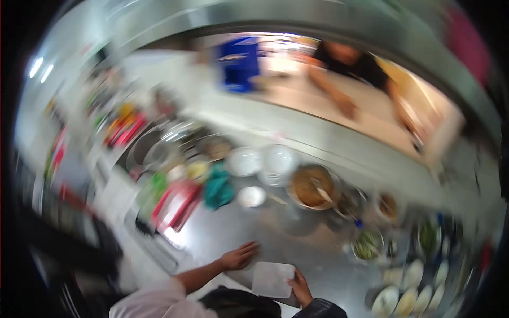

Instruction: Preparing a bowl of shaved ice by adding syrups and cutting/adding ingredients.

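Observation:
My right hand (301, 287) grips the right edge of a white, rounded-square plastic container or lid (273, 279) close to my body, at the near edge of a steel counter (314, 254). Nothing is in my left hand (239, 255), its fingers stretched out over the counter just up and left of the white piece, with a gap between them. Ahead stand a bowl of brown sauce (312, 186) with a spatula in it, stacked white plates (279, 163) and a small white bowl (252, 196). The view is blurred by motion.
Left are a teal cloth (218, 187), a red tray (177, 204) and steel pots (149, 149). On the right, a bowl of green vegetables (368, 244) stands behind several white oval dishes (385, 301). Beyond the wall, another person (354, 67) leans at a hatch ledge (294, 93) beside a blue box (238, 65).

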A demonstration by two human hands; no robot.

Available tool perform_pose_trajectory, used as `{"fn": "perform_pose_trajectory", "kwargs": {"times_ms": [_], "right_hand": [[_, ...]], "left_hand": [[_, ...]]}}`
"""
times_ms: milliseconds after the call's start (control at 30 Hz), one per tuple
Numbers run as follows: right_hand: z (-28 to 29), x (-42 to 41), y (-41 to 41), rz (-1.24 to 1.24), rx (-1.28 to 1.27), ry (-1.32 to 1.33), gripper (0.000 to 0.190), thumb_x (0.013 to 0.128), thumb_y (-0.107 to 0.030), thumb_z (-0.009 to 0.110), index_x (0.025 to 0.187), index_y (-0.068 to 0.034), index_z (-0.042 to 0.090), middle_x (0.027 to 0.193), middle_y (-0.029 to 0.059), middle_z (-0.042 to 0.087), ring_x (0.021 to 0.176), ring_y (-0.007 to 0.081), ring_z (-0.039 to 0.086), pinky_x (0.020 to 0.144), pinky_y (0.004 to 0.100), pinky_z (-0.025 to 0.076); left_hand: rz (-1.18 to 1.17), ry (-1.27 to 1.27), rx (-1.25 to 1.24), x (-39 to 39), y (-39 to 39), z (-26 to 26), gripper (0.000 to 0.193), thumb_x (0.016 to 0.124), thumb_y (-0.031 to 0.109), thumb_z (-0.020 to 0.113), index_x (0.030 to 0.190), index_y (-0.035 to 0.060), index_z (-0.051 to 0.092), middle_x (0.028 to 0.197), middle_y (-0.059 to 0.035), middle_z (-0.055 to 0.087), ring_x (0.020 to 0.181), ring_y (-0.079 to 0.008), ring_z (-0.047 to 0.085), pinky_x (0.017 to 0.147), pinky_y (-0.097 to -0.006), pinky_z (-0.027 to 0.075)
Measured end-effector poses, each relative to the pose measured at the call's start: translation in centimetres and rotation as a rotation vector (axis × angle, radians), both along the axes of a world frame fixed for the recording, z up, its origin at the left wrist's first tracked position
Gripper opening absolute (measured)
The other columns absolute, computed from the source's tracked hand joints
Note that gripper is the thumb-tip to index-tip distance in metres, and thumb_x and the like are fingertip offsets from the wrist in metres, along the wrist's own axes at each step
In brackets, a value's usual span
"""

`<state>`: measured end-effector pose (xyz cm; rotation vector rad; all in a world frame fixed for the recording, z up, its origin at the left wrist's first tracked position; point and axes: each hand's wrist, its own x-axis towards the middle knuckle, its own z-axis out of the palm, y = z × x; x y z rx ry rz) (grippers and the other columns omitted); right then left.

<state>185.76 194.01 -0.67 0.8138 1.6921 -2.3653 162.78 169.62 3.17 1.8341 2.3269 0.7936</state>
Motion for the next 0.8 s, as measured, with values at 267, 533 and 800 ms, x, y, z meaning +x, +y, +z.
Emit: {"fn": "perform_pose_trajectory", "kwargs": {"times_ms": [267, 533, 800], "right_hand": [[8.2, -5.9, -8.8, 0.234, -0.235, -0.030, 0.059, 0.086, -0.015, 0.055, 0.140, 0.000, 0.038, 0.129, 0.0156, 0.055, 0.119, 0.0315, 0.056, 0.102, 0.0448, 0.046], [16.3, -22.3, -39.0, 0.847, 0.448, 0.236, 0.053, 0.090, -0.013, 0.063, 0.137, 0.001, 0.044, 0.130, 0.0115, 0.055, 0.125, 0.0233, 0.049, 0.107, 0.0371, 0.037], [19.5, -39.1, -64.3, 1.050, 0.004, 0.407, 0.042, 0.082, 0.004, 0.070, 0.119, 0.002, 0.051, 0.097, 0.0023, 0.058, 0.084, 0.0077, 0.056, 0.072, 0.0215, 0.048]], "left_hand": [[0.480, -1.619, 0.590, 10.6, -8.0, -4.8, 0.069, 0.097, 0.050, 0.051, 0.149, 0.0107, 0.027, 0.151, -0.0122, 0.036, 0.138, -0.0249, 0.036, 0.107, -0.0392, 0.039], [0.042, -2.232, 1.967, 4.7, -33.6, -4.6, 0.068, 0.092, 0.053, 0.055, 0.141, 0.0064, 0.048, 0.140, -0.0156, 0.052, 0.130, -0.0333, 0.048, 0.113, -0.0509, 0.032], [0.344, -1.500, 2.062, -4.6, -55.4, 3.2, 0.082, 0.089, 0.062, 0.050, 0.147, 0.0055, 0.035, 0.146, -0.0188, 0.044, 0.131, -0.0369, 0.046, 0.110, -0.0510, 0.036]]}}
